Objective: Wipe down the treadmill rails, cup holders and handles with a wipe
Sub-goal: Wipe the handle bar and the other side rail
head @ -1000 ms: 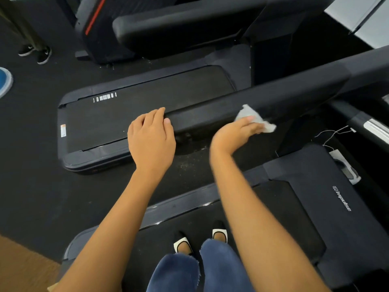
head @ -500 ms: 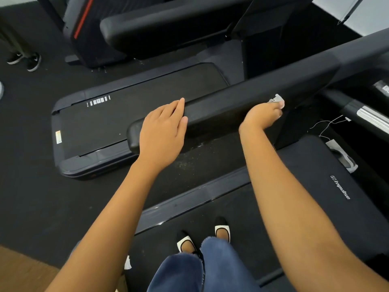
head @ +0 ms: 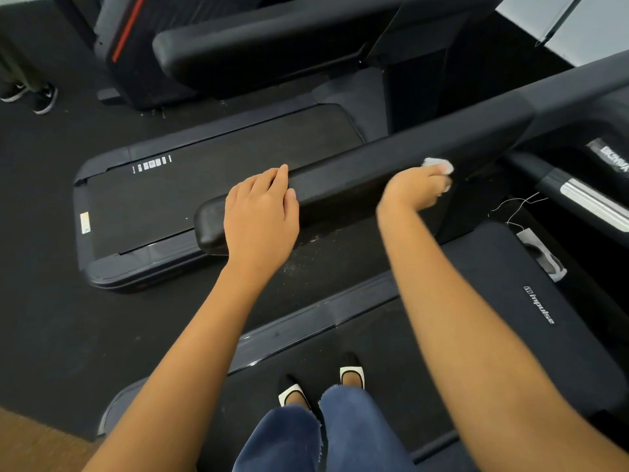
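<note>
A long black padded side rail of the treadmill runs from lower left to upper right in front of me. My left hand rests flat on the rail near its rounded free end, fingers straight and together. My right hand holds a crumpled white wipe against the rail's near side, further right; most of the wipe is hidden in my curled fingers. I stand on the treadmill's belt.
A second treadmill lies beyond the rail, with its own padded rail above it. A silver-trimmed handle and a safety clip with cord sit at the right. Someone's shoes stand at the far left.
My right hand has slid the wipe rightward along the rail and now bunches it inside the fingers. My left hand stayed on the rail's end while the view shifted.
</note>
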The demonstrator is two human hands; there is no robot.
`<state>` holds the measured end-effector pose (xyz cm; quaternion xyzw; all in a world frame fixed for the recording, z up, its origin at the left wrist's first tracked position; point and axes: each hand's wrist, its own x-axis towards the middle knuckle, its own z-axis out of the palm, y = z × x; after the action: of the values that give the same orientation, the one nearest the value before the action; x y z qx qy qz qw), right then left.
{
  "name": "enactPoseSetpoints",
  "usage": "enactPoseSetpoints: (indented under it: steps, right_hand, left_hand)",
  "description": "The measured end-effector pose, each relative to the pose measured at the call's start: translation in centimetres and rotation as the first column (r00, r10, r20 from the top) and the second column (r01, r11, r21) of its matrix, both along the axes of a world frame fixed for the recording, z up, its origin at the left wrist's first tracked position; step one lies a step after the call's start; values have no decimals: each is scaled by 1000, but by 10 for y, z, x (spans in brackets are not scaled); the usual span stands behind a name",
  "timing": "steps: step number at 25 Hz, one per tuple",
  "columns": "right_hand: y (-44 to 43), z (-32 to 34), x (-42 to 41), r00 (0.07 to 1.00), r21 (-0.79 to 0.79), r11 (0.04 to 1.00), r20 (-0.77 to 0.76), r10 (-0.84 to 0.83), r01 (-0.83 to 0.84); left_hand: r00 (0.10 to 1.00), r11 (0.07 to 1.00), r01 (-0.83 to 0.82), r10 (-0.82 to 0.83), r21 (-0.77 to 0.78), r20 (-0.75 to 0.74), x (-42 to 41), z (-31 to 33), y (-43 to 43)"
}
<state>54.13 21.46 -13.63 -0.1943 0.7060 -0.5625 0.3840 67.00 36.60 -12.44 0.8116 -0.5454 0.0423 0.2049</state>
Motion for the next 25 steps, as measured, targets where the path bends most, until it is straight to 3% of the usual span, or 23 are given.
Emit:
enactPoseSetpoints:
  steps: [4, 8, 13, 16, 19, 22, 23, 25]
  right_hand:
    - [23, -2, 8, 978, -50, 991, 166, 127, -120]
    - [106, -27, 66, 966, -27, 967, 45, 256, -255]
    - [4, -7, -6, 1000, -22, 1000, -4, -10, 10]
    - [4, -1, -7, 1000, -37, 999, -14, 3, -3]
    - [78, -11, 44, 990, 38, 992, -66, 124, -122]
    - [167, -15, 92, 914, 70, 919, 151, 375, -389]
    - [172, -15, 95, 901, 70, 915, 219, 373, -396]
    - [143, -21, 85, 942, 136, 945, 204, 267, -298]
  left_hand:
    - [999, 999, -39, 40, -20, 11, -2, -3, -1]
    - [999, 999, -44, 44, -17, 3, -2, -1, 0]
    - [999, 1000, 30, -30, 2, -26, 9, 1, 1]
    - [999, 1000, 27, -27, 6, -16, 9, -1, 2]
    - [999, 999, 52, -52, 15, -1, 13, 0, 1]
    - [994, 994, 106, -105, 40, -13, 19, 2, 3]
    - [993, 992, 121, -121, 44, -16, 20, 2, 3]
    - [991, 990, 136, -136, 38, -18, 23, 2, 5]
